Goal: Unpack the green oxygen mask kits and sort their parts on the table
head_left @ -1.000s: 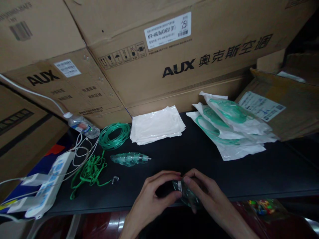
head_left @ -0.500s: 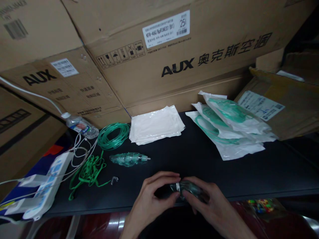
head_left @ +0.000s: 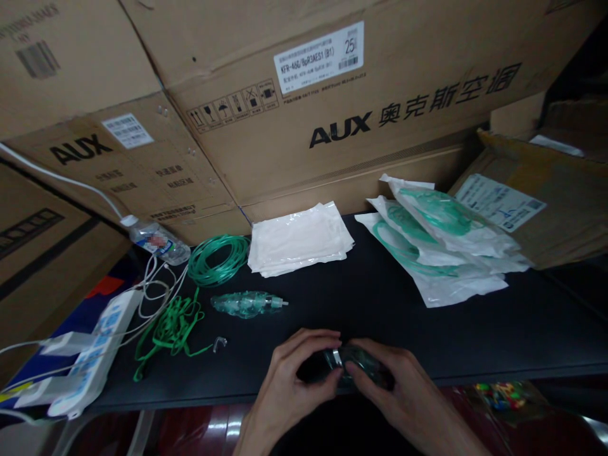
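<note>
At the table's near edge, the left hand (head_left: 294, 383) and right hand (head_left: 403, 380) meet around a mask (head_left: 365, 361) of clear, greenish plastic, with a pale strip (head_left: 337, 358) between the thumbs. The left is bent into a wide C, its fingers arched over the far side and its thumb below, the tips at the strip. The right is closed more tightly: its thumb lies across the near face, pointing toward ten o'clock, and its fingers curl round behind, their tips hidden. The forearms come in from seven and five o'clock, wrists level.

From the mask, a clip (head_left: 220, 344) lies on the table (head_left: 313, 301) at nine o'clock, a strap (head_left: 175, 323) beyond it. A second mask (head_left: 247, 304) lies at ten, with coiled tubing (head_left: 218, 259) farther out. White packets (head_left: 301, 240) are at eleven, pouches (head_left: 446, 244) at one, and an AUX carton (head_left: 342, 126) stands at twelve.
</note>
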Motion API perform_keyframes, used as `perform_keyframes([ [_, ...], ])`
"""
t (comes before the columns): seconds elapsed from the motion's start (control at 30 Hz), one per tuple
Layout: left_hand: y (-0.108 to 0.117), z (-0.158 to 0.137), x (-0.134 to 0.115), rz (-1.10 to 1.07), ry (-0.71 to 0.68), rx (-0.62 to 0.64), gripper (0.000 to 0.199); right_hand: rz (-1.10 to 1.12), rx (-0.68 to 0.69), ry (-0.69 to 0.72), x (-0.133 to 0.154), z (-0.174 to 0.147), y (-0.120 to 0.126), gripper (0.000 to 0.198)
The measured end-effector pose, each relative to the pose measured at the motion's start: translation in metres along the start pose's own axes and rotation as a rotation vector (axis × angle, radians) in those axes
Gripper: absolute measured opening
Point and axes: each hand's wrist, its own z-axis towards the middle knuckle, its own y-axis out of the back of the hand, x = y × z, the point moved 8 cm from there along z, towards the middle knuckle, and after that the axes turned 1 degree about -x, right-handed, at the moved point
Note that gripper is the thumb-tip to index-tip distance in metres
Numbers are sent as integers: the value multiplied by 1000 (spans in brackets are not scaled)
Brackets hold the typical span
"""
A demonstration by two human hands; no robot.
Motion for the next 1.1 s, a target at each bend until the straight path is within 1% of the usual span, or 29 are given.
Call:
perform_keyframes([
  [0.07,-1,-2,0,32,-78,-40,47,-36,-3,3,0,2,0,13],
  [0.13,-3,-5,-1,70,-141,-51,50,-85,-11,-9,-1,3,0,12],
  [0.27,-7,-6,-5,147,-219,3,56,-128,-14,-27,-4,4,1,16],
  [0.33,-4,-5,-5,161,-217,0,56,-144,-49,-11,-8,4,3,14],
  [0.4,4,-5,-1,167,-184,-33,53,-188,-140,45,-12,5,8,13],
  [0.47,11,-7,8,182,-118,-55,49,-251,-264,139,-16,6,14,23],
  [0.53,15,-11,20,204,-35,-49,44,-320,-357,244,-21,7,17,29],
  [0.6,17,-17,31,236,31,-27,40,-385,-408,327,-26,10,17,29],
  [0.73,17,-27,43,294,96,18,32,-470,-474,422,-32,13,18,30],
  [0.8,18,-28,45,315,120,32,32,-510,-499,470,-28,12,19,32],
  [0.83,19,-28,44,329,131,39,36,-539,-512,490,-23,10,20,34],
  [0.93,22,-25,41,392,158,63,58,-622,-602,521,-3,-1,24,38],
  [1.0,23,-21,40,436,175,89,66,-609,-698,538,12,-16,27,32],
  [1.03,22,-18,39,450,178,103,66,-579,-716,558,18,-22,25,26],
  [1.1,21,-13,39,462,182,117,60,-496,-665,607,25,-29,14,15],
])
